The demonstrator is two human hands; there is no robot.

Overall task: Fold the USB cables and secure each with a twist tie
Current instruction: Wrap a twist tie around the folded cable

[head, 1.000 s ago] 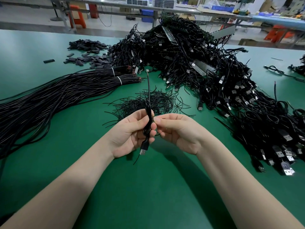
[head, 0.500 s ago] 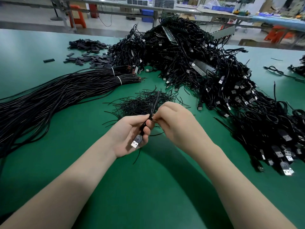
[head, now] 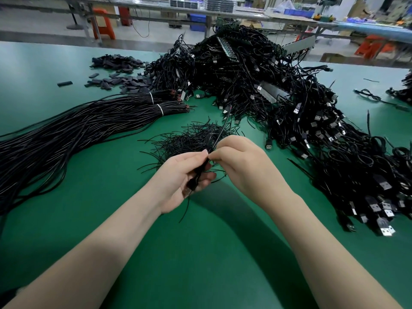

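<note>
A folded black USB cable (head: 199, 175) lies across the palm of my left hand (head: 178, 181), gripped between thumb and fingers, its plug end low in the hand. My right hand (head: 240, 166) meets it at the top and pinches a thin black twist tie (head: 219, 136) at the fold. The tie's free end sticks up and away over the loose heap of twist ties (head: 189, 139) on the green table just beyond my hands. Another thin end hangs below my left hand.
A long bundle of straight black cables (head: 66, 134) with white bands lies at the left. A big heap of tied USB cables (head: 278, 97) runs from the back centre down the right side. Small black sleeves (head: 118, 72) are scattered at the back left.
The cable has turned in my left hand, so its silver plug faces away. The right hand has rotated around the fold with the tie, whose free end now leans right.
</note>
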